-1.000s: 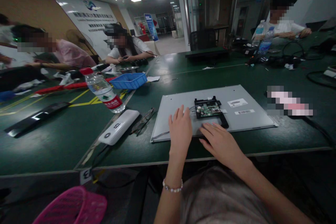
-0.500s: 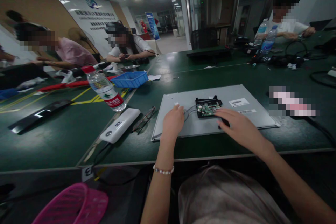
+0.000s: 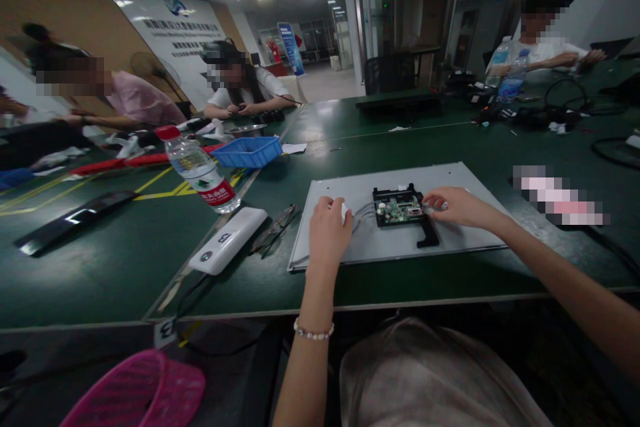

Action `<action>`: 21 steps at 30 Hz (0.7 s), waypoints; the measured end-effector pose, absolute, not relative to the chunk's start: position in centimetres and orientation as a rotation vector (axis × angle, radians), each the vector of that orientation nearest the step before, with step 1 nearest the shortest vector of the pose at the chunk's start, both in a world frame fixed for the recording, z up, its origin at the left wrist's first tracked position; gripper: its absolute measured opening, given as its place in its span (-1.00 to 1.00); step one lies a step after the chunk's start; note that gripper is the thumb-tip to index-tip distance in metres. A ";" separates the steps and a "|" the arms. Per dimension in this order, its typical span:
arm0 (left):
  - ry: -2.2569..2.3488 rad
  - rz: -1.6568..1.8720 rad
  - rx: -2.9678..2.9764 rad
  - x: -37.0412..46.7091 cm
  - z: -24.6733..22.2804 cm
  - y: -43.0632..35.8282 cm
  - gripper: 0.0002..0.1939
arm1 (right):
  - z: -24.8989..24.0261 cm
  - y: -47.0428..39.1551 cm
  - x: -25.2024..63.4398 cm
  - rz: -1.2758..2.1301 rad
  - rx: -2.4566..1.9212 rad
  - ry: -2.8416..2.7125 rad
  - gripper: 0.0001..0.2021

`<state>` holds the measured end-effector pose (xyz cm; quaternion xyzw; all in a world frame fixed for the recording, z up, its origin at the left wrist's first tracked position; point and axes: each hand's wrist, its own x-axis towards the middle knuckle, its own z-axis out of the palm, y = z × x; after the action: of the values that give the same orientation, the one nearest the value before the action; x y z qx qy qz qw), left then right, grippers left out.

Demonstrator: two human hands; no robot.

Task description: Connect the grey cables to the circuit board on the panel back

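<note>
A flat grey panel [image 3: 380, 250] lies on the green table, with a green circuit board [image 3: 403, 211] in a black plastic bracket [image 3: 428, 238] on top of it. Thin grey cables [image 3: 364, 211] run from the board's left side toward my left hand [image 3: 330, 232]. That hand rests over the panel's left part, its fingers curled, and a small white piece shows by the thumb. At the bracket's right edge is my right hand [image 3: 457, 207], thumb and fingers pinched together. Whatever lies between those fingertips is too small to name.
Left of the panel lie eyeglasses [image 3: 273, 231], a white power bank [image 3: 229, 241], a water bottle [image 3: 203, 173] and a blue tray [image 3: 250, 151]. A blurred-out pinkish object [image 3: 560, 195] is at right. A pink basket [image 3: 145, 390] stands below the table edge. Several people sit around.
My right hand has moved off the board to the bracket's right edge and closed into a pinch, uncovering the bracket's lower arm. My left hand has shifted slightly, its fingers more curled.
</note>
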<state>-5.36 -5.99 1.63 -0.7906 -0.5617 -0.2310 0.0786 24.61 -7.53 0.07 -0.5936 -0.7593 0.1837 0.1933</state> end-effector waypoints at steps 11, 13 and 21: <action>-1.653 -0.608 -2.415 -5.3 1.1 -6.4 -0.75 | 0.0 -7.4 27.2 0.604 -1.727 -2.010 -0.79; -1.624 -0.591 -2.435 -5.3 1.2 -6.4 -0.74 | -0.1 -7.7 27.0 0.592 -1.701 -2.020 -0.71; -1.422 -0.356 -2.744 -5.0 1.0 -6.8 -0.46 | -0.5 -8.0 25.6 0.669 -1.609 -2.080 -0.74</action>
<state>-4.96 -6.75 1.01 -0.8820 -0.4569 -0.1145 0.0152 25.56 -8.00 -0.53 -0.5794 -0.7491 0.2409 0.2124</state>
